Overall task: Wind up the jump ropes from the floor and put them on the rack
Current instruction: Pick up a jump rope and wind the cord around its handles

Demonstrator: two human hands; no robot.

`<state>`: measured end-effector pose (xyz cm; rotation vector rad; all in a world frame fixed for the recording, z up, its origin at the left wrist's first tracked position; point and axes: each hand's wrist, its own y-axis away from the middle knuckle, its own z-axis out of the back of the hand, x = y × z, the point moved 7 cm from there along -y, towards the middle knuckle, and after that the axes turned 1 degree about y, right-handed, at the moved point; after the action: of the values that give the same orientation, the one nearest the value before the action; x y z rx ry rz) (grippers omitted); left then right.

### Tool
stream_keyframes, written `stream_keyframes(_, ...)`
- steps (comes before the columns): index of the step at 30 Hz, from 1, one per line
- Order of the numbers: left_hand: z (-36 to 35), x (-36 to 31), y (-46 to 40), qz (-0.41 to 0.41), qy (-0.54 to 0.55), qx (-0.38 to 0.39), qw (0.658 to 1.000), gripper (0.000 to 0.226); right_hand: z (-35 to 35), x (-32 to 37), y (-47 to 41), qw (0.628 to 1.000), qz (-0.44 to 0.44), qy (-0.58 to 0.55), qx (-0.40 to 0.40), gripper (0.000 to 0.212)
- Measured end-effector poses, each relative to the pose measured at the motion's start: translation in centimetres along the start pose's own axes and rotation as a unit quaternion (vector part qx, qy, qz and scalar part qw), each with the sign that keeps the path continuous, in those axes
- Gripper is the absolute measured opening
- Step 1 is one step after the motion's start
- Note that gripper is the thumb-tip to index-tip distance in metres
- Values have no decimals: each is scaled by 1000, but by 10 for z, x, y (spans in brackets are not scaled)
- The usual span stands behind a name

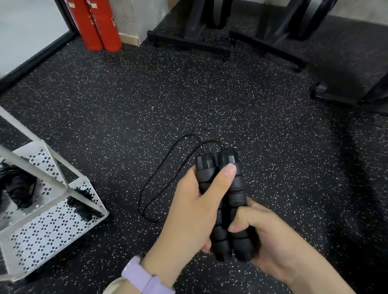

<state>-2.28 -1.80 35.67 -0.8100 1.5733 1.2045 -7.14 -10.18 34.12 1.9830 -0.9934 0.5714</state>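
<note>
Both hands [229,216] grip two black handles [224,205] of one rope [162,170].

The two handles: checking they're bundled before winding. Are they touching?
Touching. The head view shows the two handles pressed side by side, no gap, gripped by the left hand and right hand.
</note>
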Motion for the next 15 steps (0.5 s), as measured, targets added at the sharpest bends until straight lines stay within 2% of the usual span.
stream_keyframes(4, 0, -1, 1, 16, 27, -8, 999, 47, 0, 1, 4, 999, 19, 1, 26, 63)
stream_keyframes(9, -2, 0, 0, 23, 70, -31, 997, 47, -1, 0, 4, 998, 41, -32, 37, 52)
stream_keyframes(12, -5, -4, -1, -13, 23, -17, 1000, 54, 4, -5, 3, 999, 37, -9, 13, 51)
stream_keyframes(15, 7, -13, -1, -49, -33, -73, 996, 59, 12, -3, 5, 999, 37, -31, 12, 57)
